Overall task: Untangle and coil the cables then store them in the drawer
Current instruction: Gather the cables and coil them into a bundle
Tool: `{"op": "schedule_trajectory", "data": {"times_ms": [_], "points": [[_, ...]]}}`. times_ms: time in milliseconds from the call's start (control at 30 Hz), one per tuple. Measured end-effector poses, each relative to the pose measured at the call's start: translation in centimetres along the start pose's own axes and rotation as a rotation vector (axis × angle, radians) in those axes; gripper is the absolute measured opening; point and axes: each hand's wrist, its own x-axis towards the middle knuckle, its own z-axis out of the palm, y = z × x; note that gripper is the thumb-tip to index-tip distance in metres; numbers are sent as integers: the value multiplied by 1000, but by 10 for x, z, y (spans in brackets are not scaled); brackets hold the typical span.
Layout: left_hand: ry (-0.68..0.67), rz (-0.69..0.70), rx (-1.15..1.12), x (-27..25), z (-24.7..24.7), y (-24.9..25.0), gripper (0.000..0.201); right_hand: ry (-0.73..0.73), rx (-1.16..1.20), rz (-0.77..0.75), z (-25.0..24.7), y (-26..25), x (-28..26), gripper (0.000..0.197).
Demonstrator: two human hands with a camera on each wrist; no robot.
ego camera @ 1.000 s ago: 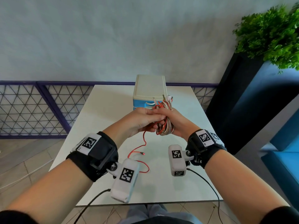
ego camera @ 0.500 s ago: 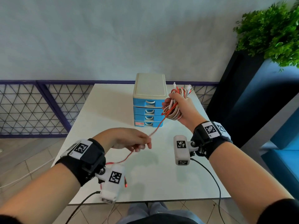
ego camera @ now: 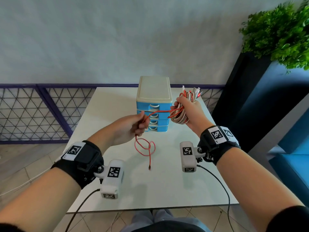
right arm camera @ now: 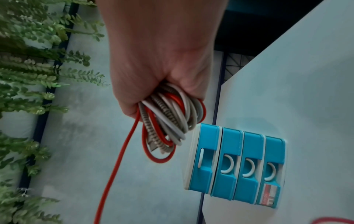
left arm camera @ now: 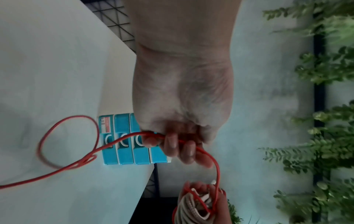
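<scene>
Cables (ego camera: 179,114) look light and limp: right hand (ego camera: 189,113) clenches the coiled bundle, left hand (ego camera: 132,127) pinches the loose red cable (ego camera: 147,149); best gripped near the bundle.

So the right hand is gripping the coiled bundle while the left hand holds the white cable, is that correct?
Not quite: the left hand holds the red cable, not a white one, as the head view shows. The right hand does grip the coiled bundle.

One drawer unit (ego camera: 153,104), four drawers; one cable bundle (ego camera: 181,113).
</scene>
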Motion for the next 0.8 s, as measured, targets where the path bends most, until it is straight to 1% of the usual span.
{"op": "schedule_trajectory", "data": {"times_ms": [67,100,133,200,233,267,300,367,400,467,500,567,633,700,767,800], "points": [[-13,-10,64,-2,4,0,37,-1,-16,-9,2,2,-1,7],[-37,-18,133,-4,9,2,35,-14,-4,-3,4,2,-2,7],[-67,-24,260,-4,13,3,33,-30,15,10,6,3,-3,8],[-106,-26,617,-1,17,3,25,-81,39,52,9,1,-7,9],[-89,-8,746,2,17,0,19,-122,33,79,10,0,-10,9],[-32,14,801,6,17,-3,12,-173,11,106,11,-1,-12,9],[48,55,799,8,18,-5,10,-225,-25,132,12,-2,-15,9],[215,169,751,11,19,-6,21,-301,-135,170,13,-1,-19,12],[272,226,721,12,20,-5,26,-322,-218,175,14,0,-21,13],[327,314,716,12,24,-1,32,-349,-364,178,17,1,-26,14],[332,344,733,13,26,0,33,-378,-388,191,18,1,-28,13],[324,386,809,14,31,2,35,-471,-357,236,22,2,-30,14],[349,411,890,13,31,2,40,-546,-374,266,24,3,-30,20],[394,390,916,12,27,2,48,-580,-440,260,24,2,-31,22],[405,320,937,12,23,4,53,-594,-476,237,22,2,-32,15],[394,279,963,13,21,4,50,-594,-479,227,22,2,-32,12]]}}
